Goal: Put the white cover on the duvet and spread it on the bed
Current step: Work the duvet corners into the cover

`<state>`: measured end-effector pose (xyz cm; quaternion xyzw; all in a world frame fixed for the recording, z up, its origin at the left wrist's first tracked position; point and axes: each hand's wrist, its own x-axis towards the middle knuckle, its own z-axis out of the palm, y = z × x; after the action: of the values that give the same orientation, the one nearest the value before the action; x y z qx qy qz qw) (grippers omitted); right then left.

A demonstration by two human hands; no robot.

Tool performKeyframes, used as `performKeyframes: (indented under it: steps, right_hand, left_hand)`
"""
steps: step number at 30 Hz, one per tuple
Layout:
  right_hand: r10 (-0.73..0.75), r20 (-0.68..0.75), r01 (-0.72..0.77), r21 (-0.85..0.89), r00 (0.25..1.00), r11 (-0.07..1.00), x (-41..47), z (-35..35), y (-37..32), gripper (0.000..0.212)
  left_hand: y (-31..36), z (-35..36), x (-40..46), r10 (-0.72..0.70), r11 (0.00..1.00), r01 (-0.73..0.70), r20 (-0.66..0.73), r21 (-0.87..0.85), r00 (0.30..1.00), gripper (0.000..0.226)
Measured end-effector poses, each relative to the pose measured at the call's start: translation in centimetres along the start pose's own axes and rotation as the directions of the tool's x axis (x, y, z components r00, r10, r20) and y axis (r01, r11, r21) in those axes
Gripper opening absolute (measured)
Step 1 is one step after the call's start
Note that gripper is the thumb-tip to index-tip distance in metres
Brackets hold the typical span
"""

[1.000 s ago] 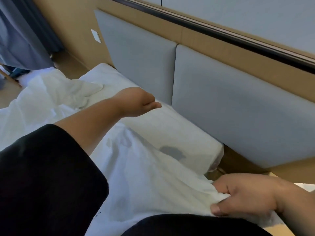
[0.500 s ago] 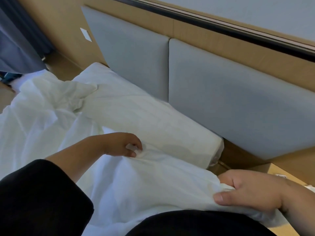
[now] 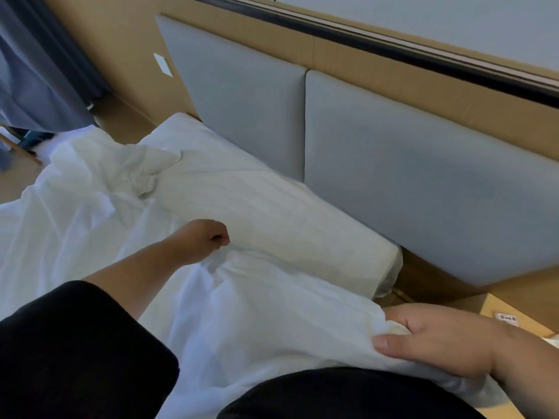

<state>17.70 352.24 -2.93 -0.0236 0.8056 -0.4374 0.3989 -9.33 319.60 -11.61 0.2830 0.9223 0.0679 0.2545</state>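
Note:
The white covered duvet (image 3: 257, 322) lies rumpled across the bed, its top edge against a white pillow (image 3: 272, 213). My left hand (image 3: 202, 238) is curled into a fist at the duvet's top edge beside the pillow, pinching a fold of the white cover. My right hand (image 3: 438, 340) grips the duvet's near corner at the bedside, thumb on top and fingers tucked under the fabric. More of the crumpled cover (image 3: 90, 176) is heaped at the far left.
A grey padded headboard (image 3: 408, 164) on a wooden wall panel stands right behind the pillow. A wooden bedside surface (image 3: 496, 313) with a small card sits at the right. Blue curtains (image 3: 36, 71) hang at the far left.
My left hand came down from above the pillow to the duvet's top edge and closed on the fabric. My right hand kept its grip on the corner.

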Motion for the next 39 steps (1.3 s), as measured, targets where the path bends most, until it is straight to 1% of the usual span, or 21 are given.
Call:
performKeyframes:
  steps: [3, 5, 6, 7, 9, 12, 14, 17, 19, 21, 23, 26, 29, 31, 32, 33, 34, 35, 36, 37, 39]
  right_hand:
    - [0.038, 0.004, -0.038, -0.035, 0.999, 0.999, -0.3, 0.3, 0.1, 0.016]
    - [0.072, -0.013, -0.072, -0.022, 0.997, 0.997, -0.5, 0.2, 0.1, 0.019]
    - [0.088, -0.031, -0.089, -0.016, 0.996, 0.996, -0.6, 0.2, 0.2, 0.025]
    - [0.100, -0.044, -0.101, -0.013, 0.994, 0.995, -0.7, 0.2, 0.5, 0.029]
    - [0.127, -0.051, -0.127, -0.010, 0.991, 0.992, -0.9, 0.3, 0.7, 0.025]
    - [0.154, -0.064, -0.156, -0.013, 0.986, 0.988, -1.1, 0.4, 0.8, 0.023]
    - [0.171, -0.077, -0.171, -0.004, 0.982, 0.985, -1.2, 0.5, 1.1, 0.032]
    - [0.150, -0.106, -0.149, 0.018, 0.983, 0.989, -1.1, 0.7, 1.6, 0.080]
    - [0.132, -0.114, -0.130, 0.031, 0.985, 0.991, -1.1, 0.8, 2.2, 0.097]
    - [0.143, -0.111, -0.136, 0.074, 0.983, 0.988, -1.4, 0.8, 2.5, 0.094]
    - [0.161, -0.117, -0.149, 0.105, 0.980, 0.983, -1.7, 0.7, 2.6, 0.094]
    - [0.123, -0.109, -0.116, 0.063, 0.986, 0.991, -2.1, 0.6, 2.4, 0.088]
    - [0.070, -0.111, -0.072, -0.017, 0.991, 0.997, -2.8, 0.3, 1.6, 0.047]
    - [0.038, -0.152, -0.037, 0.006, 0.988, 0.999, -3.2, 0.1, 1.7, 0.035]
    - [0.017, -0.163, -0.015, 0.016, 0.986, 1.000, -3.3, 0.0, 1.8, 0.034]
    - [0.001, -0.155, 0.002, 0.022, 0.988, 1.000, -3.5, -0.1, 1.8, 0.032]
    - [-0.008, -0.140, 0.011, 0.023, 0.990, 1.000, -3.7, -0.1, 1.8, 0.027]
    - [-0.015, -0.121, 0.016, 0.006, 0.993, 1.000, -3.9, -0.1, 1.9, 0.023]
    - [-0.024, -0.113, 0.024, 0.000, 0.993, 1.000, -4.0, -0.3, 1.9, 0.024]
    - [-0.031, -0.106, 0.029, -0.017, 0.994, 0.999, -4.1, -0.5, 2.0, 0.026]
    - [-0.023, -0.094, 0.019, -0.044, 0.995, 0.999, -4.0, -0.9, 2.1, 0.026]
  left_hand:
    - [0.8, -1.5, 0.2, 0.035, 0.992, -0.052, 0.149, 0.116, 0.988, 0.021]
    - [2.1, -0.7, -0.4, 0.090, 0.995, -0.096, 0.269, 0.009, 0.959, 0.017]
    - [2.8, 0.1, -0.7, 0.117, 0.993, -0.105, 0.307, -0.057, 0.944, 0.031]
    - [3.4, 0.9, -0.8, 0.129, 0.991, -0.109, 0.334, -0.079, 0.934, 0.042]
    - [4.1, 2.3, -0.8, 0.167, 0.986, -0.167, 0.334, -0.028, 0.928, 0.044]
    - [4.2, 3.8, -1.0, 0.204, 0.977, -0.212, 0.238, 0.005, 0.950, 0.016]
    - [3.9, 4.6, -1.4, 0.197, 0.980, -0.199, 0.166, -0.008, 0.966, 0.006]
    - [3.3, 4.4, -2.1, 0.196, 0.981, -0.196, 0.041, -0.009, 0.980, 0.008]
    - [2.8, 3.0, -2.0, 0.244, 0.969, -0.241, -0.077, 0.046, 0.967, 0.012]
    - [2.6, 1.1, -2.0, 0.294, 0.953, -0.282, -0.115, 0.113, 0.949, 0.014]
    - [2.9, -0.2, -2.1, 0.355, 0.921, -0.335, -0.080, 0.199, 0.931, 0.009]
    - [4.1, -1.9, -2.2, 0.441, 0.869, -0.405, -0.071, 0.284, 0.895, 0.006]
    - [5.9, -4.8, -2.3, 0.422, 0.906, -0.392, -0.296, 0.159, 0.857, 0.011]
    - [7.1, -6.3, -2.3, 0.327, 0.932, -0.362, -0.451, 0.010, 0.831, 0.018]
    - [7.6, -6.6, -2.1, 0.274, 0.933, -0.347, -0.433, -0.097, 0.859, 0.020]
    - [8.1, -6.4, -1.9, 0.259, 0.925, -0.329, -0.319, -0.192, 0.912, 0.025]
    - [8.8, -5.8, -1.5, 0.287, 0.922, -0.308, -0.120, -0.235, 0.950, 0.039]
    - [9.3, -4.8, -1.0, 0.301, 0.941, -0.274, 0.123, -0.197, 0.946, 0.067]
    - [9.6, -3.6, -0.3, 0.269, 0.963, -0.251, 0.347, -0.098, 0.898, 0.099]
    - [9.7, -2.3, 0.7, 0.203, 0.965, -0.260, 0.511, 0.042, 0.835, 0.122]
    - [10.3, 0.2, 2.6, 0.103, 0.864, -0.388, 0.644, 0.319, 0.758, 0.130]
